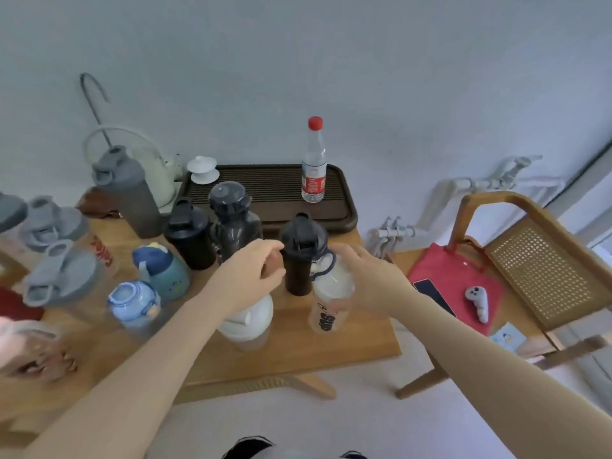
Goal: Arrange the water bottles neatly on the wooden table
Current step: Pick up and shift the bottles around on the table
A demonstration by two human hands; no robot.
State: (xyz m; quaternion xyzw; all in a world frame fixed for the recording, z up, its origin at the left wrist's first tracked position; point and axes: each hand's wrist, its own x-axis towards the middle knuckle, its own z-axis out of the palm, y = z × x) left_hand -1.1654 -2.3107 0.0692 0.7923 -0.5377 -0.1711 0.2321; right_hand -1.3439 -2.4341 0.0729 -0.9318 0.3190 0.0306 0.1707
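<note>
Several water bottles stand on the wooden table (334, 354). My right hand (362, 278) is closed around a clear bottle with a white lid (329, 314) near the table's right edge. My left hand (256, 270) curls against the left side of a black bottle (299, 260) just behind it; I cannot tell if it grips. Under my left wrist stands a white-lidded shaker (246, 324). Further left are a blue bottle (134, 303), a teal child's bottle (167, 271), a black shaker (190, 238), a dark see-through bottle (231, 220) and a grey shaker (129, 193).
A red-capped plastic bottle (314, 167) stands on a dark tea tray (346, 210) at the back, beside a white lidded cup (202, 170) and kettle (159, 173). Clear grey-lidded bottles (58, 279) crowd the left. A chair (536, 260) at the right holds a red bag (453, 270), phone and controller.
</note>
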